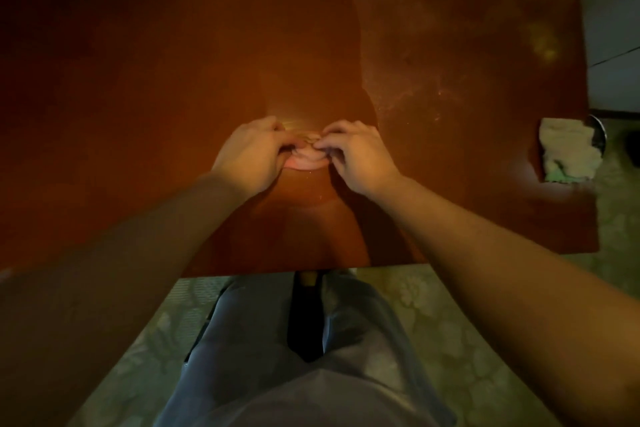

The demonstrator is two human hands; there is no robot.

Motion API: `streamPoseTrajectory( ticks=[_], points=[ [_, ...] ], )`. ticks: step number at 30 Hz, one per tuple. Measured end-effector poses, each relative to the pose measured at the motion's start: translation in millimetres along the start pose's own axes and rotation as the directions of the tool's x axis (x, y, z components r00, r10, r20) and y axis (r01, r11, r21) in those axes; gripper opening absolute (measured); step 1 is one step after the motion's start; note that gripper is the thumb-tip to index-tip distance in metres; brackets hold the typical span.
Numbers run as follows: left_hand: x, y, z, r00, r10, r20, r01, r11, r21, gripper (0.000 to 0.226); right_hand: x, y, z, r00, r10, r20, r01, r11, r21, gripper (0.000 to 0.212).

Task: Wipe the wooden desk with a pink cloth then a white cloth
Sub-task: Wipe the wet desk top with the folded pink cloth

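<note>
You are on the pink-cloth step. Your left hand and right hand meet over the middle of the desk, a little nearer the front edge than the back. Both have their fingers curled in, pinching the pink cloth between them. The cloth is bunched into a small wad, and only a strip of it shows between your hands. I cannot tell whether it rests on the wood or sits just off it.

You seem to be gathering or folding the cloth rather than sweeping with it. The next move calls for flattening it under one palm and running it across the top. The right half, toward the back right corner, shows pale smears and looks like the place most in need of a pass.

The white cloth lies folded at the right edge, partly overhanging it, well apart from your hands and untouched. Its turn comes afterwards.

Count: one desk, one pink cloth, one white cloth, two hands, both busy.
</note>
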State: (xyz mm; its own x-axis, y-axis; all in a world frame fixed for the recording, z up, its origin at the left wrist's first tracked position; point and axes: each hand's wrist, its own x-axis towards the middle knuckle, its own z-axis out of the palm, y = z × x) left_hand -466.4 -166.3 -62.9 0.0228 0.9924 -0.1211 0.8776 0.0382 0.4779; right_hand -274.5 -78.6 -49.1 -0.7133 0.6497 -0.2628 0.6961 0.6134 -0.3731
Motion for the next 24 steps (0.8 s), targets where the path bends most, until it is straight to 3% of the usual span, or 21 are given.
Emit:
streamPoseTrajectory(
  ticks=[6, 10, 13, 19, 24],
  points=[
    [-23.3, 14.0, 3.1, 0.996, -0.093, 0.006, 0.094, 0.994, -0.057, 0.027, -36.7, -15.5, 16.6, 0.997, 0.039, -0.06, -0.037, 0.999, 0.027, 0.032],
    [-82.2, 26.2, 18.9, 0.995, -0.101, 0.025, 0.102, 0.99, -0.098, 0.03, -82.3, -13.5, 40.9, 0.994, -0.106, -0.038, 0.108, 0.992, 0.06, 0.03],
    [-77.9, 22.3, 20.1, 0.995, -0.096, 0.023, 0.097, 0.993, -0.066, 0.03, -65.5, -2.7, 32.9, 0.975, -0.221, -0.032, 0.222, 0.975, 0.019, 0.03],
    [-22.3, 17.4, 6.7, 0.975, -0.211, -0.067, 0.207, 0.977, -0.059, 0.028, -6.0, 4.5, 5.0, 0.984, -0.173, -0.047, 0.171, 0.984, -0.042, 0.027],
    [-60.1, 41.2, 24.9, 0.959, -0.271, -0.086, 0.261, 0.959, -0.114, 0.028, -53.9, 1.3, 22.7, 0.986, -0.167, -0.026, 0.167, 0.986, -0.019, 0.03]
  ],
)
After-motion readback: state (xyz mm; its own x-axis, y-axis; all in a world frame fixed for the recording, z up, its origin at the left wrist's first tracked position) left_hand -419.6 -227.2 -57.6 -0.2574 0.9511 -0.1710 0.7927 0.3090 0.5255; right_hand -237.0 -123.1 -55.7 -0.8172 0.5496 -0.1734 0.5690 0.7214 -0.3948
